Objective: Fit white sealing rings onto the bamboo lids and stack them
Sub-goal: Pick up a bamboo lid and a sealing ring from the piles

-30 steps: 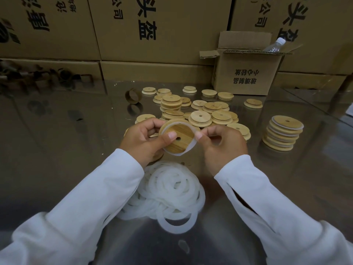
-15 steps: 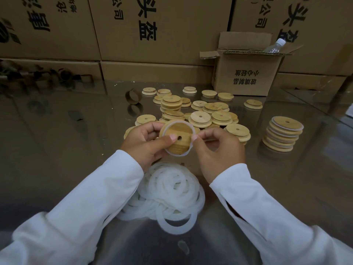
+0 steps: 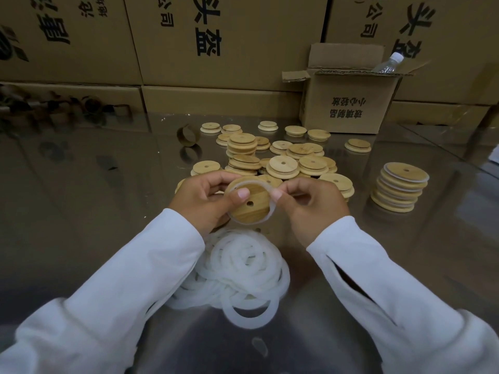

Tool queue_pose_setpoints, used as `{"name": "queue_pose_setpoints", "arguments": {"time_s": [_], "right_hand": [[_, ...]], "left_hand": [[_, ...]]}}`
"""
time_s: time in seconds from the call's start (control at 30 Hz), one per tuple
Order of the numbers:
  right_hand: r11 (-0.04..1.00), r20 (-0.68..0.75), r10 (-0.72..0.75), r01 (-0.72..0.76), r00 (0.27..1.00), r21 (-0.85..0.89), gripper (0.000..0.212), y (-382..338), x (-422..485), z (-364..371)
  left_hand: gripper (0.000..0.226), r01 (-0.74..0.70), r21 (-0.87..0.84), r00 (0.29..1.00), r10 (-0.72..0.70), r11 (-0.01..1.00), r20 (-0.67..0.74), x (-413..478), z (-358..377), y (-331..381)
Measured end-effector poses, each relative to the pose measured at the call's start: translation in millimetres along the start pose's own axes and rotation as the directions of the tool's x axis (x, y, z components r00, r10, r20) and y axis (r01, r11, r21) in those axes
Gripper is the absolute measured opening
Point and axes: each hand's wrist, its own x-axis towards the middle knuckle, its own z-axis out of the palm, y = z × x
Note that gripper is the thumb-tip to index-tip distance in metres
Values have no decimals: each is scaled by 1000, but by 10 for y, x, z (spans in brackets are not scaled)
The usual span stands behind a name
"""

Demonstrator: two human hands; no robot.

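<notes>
Loose bamboo lids (image 3: 283,163) are scattered mid-bench, some in short piles, directly behind the hands. Stack of ringed lids (image 3: 399,190) sits to the right, well apart from the loose ones. Heap of white sealing rings (image 3: 243,273) is close in, between the two white sleeves and partly covered by the left one. Cardboard tape core (image 3: 187,134) stands on edge left of the lids. Open small carton (image 3: 348,103) at the back right has a plastic bottle (image 3: 388,63) sticking out.

Bench (image 3: 81,198) is reflective metal. Big printed cartons (image 3: 229,36) wall off the far edge.

Left hand (image 3: 205,201) grips the held lid (image 3: 251,209) above the ring heap, thumb on its face and fingers curled behind. Sealing ring (image 3: 272,211) sits around its rim. Right hand (image 3: 310,206) pinches that ring at the lid's right edge between thumb and forefinger, other fingers loosely curled.
</notes>
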Motion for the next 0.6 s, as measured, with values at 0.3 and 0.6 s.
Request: {"name": "queue_pose_setpoints", "arguments": {"time_s": [0.3, 0.6], "right_hand": [[989, 4, -49, 48, 999, 137, 13, 7, 2, 8], [959, 51, -22, 7, 998, 284, 16, 64, -4, 67]], "left_hand": [[22, -9, -20, 1000, 9, 1000, -26, -17, -17, 36], [19, 48, -165, 997, -56, 985, -45, 27, -32, -55]]}}
